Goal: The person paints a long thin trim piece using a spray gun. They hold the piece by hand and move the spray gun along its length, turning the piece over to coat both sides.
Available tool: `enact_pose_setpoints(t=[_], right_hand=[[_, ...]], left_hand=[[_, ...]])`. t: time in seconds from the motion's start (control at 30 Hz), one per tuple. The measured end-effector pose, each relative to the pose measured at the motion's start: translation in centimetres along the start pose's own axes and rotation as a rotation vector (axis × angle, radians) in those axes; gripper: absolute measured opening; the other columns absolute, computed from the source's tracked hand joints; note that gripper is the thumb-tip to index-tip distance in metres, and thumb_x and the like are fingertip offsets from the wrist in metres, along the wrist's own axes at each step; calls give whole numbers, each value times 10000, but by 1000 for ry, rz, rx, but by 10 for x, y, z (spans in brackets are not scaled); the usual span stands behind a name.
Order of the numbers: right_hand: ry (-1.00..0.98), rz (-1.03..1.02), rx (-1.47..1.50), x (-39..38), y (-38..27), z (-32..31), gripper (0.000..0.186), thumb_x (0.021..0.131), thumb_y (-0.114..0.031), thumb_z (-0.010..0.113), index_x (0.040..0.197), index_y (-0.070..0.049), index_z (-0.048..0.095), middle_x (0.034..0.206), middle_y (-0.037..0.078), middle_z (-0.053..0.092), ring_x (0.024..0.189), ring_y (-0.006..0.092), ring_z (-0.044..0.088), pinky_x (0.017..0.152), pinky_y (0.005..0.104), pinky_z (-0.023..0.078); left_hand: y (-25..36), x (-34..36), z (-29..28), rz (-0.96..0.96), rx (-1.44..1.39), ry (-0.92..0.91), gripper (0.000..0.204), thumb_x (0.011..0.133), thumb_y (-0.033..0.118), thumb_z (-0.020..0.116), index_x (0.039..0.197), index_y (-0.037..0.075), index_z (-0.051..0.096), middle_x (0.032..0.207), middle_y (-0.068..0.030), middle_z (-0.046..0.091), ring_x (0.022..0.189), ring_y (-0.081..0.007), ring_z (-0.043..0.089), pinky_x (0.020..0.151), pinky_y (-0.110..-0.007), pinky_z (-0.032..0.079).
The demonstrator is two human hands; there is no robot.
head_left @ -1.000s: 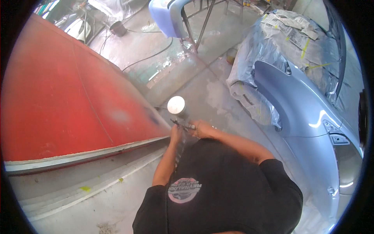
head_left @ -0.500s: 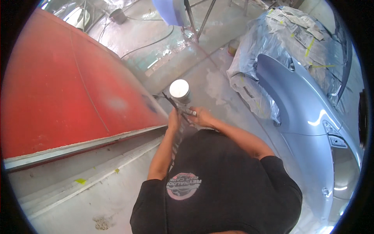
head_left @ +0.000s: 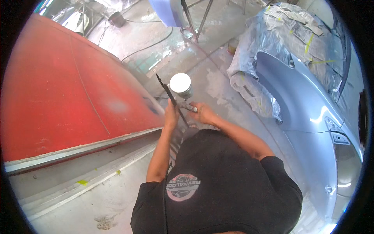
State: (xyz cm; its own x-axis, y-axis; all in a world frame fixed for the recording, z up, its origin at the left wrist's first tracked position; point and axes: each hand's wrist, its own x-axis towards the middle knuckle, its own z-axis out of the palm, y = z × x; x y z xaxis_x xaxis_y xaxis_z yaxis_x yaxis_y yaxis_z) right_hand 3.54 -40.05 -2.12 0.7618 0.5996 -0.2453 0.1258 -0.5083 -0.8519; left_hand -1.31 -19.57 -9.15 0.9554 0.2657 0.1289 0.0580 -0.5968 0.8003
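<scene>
Nearest, a black T-shirt (head_left: 230,183) with a round print, both forearms reaching forward from it. Left hand (head_left: 170,115) closed around a thin dark stick or strip (head_left: 168,93) that angles up and away toward the red panel. Right hand (head_left: 202,114) clenched on the handle of a spray gun (head_left: 183,93), its round white-topped cup upright just above the knuckles, between the two hands and close to the panel's lower right corner. A thin hose or cable trailing down along the shirt.

Just beyond the hands, to the left, a large red body panel (head_left: 66,101) with a dull grey sanded patch (head_left: 117,105) and a darker smudge near its right edge; that patch looks not yet covered in colour, so spraying appears unfinished, perhaps barely begun. Pale trim strip and bits of yellow tape along the panel's lower edge.

To the right, a silver-blue car fender (head_left: 307,113), glossy, with plastic sheeting and paper masking (head_left: 272,35) above it.

Farthest, stained concrete floor (head_left: 218,78), a metal stand's legs, a hose, a small dark bucket (head_left: 117,18).
</scene>
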Motion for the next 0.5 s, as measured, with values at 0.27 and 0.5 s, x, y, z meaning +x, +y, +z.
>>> enact_pose_setpoints(t=[0.27, 0.5], right_hand=[[38, -43, -32, -4, -4, -7, 441, 888, -279, 702, 1242, -24, 634, 1032, 286, 689, 988, 459, 664, 838, 486, 524], [-33, 34, 26, -6, -17, -16, 408, 929, -312, 660, 1237, -46, 628, 990, 256, 704, 958, 422, 691, 857, 504, 526]], left_hand=[[0, 10, -16, -47, -61, 11, 250, 978, 129, 636, 1176, -15, 587, 972, -218, 705, 932, -365, 695, 812, -420, 519], [35, 33, -30, -66, -260, 94, 193, 993, 129, 634, 1064, -50, 644, 907, -107, 712, 822, -153, 645, 746, -327, 519]])
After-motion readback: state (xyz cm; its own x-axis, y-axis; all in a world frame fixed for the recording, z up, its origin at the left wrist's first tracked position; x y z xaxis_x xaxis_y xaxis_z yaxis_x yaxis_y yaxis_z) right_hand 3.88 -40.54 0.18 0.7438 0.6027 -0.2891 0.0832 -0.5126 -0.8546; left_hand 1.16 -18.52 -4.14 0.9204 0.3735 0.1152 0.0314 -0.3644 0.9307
